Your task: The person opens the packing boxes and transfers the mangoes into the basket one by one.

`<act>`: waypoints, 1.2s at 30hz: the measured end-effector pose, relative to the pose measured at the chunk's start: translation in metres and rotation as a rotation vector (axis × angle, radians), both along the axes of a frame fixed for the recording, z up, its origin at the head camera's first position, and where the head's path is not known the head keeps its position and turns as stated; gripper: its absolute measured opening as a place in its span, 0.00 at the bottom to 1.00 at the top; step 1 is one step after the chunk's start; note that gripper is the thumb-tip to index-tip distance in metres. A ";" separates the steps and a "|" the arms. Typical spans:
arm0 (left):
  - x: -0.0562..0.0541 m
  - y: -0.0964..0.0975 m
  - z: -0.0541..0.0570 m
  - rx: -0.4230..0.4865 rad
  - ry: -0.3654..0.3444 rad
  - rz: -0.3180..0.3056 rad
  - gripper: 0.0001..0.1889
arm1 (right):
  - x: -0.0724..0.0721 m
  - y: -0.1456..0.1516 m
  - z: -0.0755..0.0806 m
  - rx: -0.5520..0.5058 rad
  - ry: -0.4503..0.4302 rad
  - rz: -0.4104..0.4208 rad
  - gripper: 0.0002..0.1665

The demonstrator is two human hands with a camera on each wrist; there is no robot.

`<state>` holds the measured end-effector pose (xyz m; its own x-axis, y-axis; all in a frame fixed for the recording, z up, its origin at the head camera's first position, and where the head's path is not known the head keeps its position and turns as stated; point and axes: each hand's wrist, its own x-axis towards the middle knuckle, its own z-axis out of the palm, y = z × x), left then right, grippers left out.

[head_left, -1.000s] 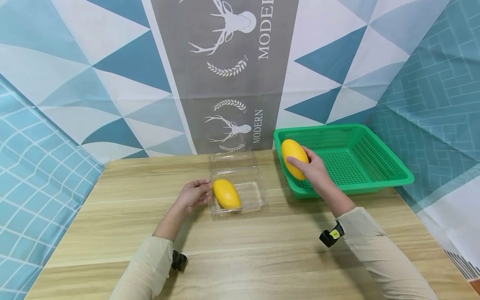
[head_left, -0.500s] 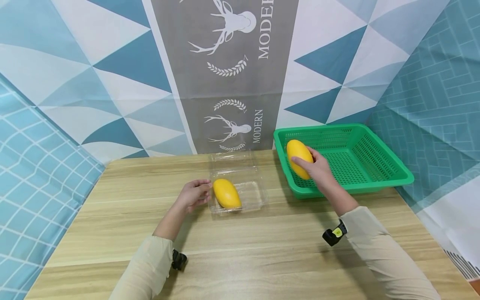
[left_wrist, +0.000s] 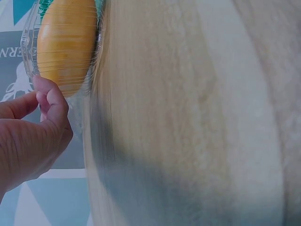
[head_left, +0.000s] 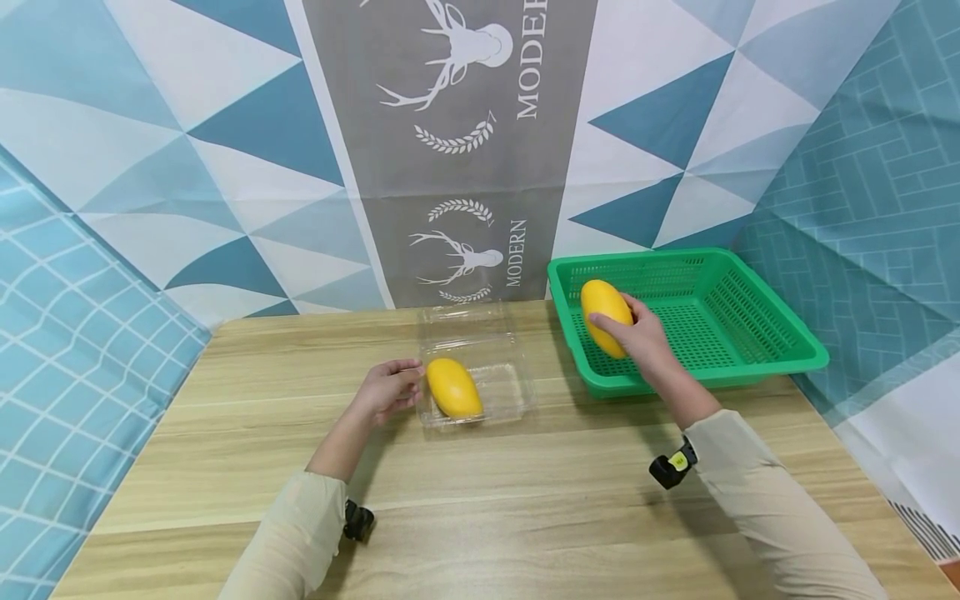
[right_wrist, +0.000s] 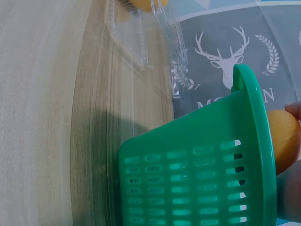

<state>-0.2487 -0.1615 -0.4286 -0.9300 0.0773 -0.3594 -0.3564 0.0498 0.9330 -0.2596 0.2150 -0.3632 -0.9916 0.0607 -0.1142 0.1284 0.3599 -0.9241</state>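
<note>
My right hand [head_left: 647,340] grips a yellow mango [head_left: 606,318] above the left part of the green plastic basket [head_left: 780,367]; thumb on the near side, the fingers mostly hidden behind the fruit. A second mango [head_left: 453,388] lies in the left half of a clear plastic clamshell box [head_left: 504,392], whose lid is folded back toward the wall. At the box's left edge, my left hand [head_left: 388,390] pinches the rim between thumb and fingers. The left wrist view gives this pinch up close, beside the boxed mango [left_wrist: 66,47]. In the right wrist view the basket wall [right_wrist: 188,165] partly covers the held mango [right_wrist: 283,139].
The wooden table [head_left: 480,517] ends at a patterned wall cloth [head_left: 465,167] behind the box and basket. Blue tiled cloth [head_left: 60,350] borders the left side. A black wrist camera [head_left: 671,467] hangs under the right sleeve, another black camera [head_left: 358,522] under the left.
My right hand has shifted a little to the right with its mango, farther over the basket. The left hand, the box and the mango in it have stayed put.
</note>
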 end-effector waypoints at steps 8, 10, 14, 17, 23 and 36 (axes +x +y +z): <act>0.001 0.000 0.000 -0.013 0.001 0.000 0.21 | -0.003 0.003 -0.001 0.029 -0.007 -0.012 0.53; 0.001 0.000 0.000 -0.017 -0.003 0.003 0.21 | -0.004 0.004 -0.001 0.037 -0.011 -0.015 0.53; 0.001 0.000 0.000 -0.022 -0.001 0.001 0.21 | -0.006 0.005 -0.001 0.050 -0.013 -0.017 0.53; 0.001 0.000 0.000 -0.020 0.001 0.003 0.21 | -0.007 0.006 -0.001 0.047 -0.013 -0.021 0.54; 0.001 0.000 -0.001 -0.011 0.004 0.004 0.21 | -0.011 0.010 -0.004 0.029 -0.019 -0.016 0.54; 0.000 -0.001 -0.002 -0.014 0.008 0.002 0.21 | -0.021 0.011 -0.007 0.064 -0.030 -0.037 0.53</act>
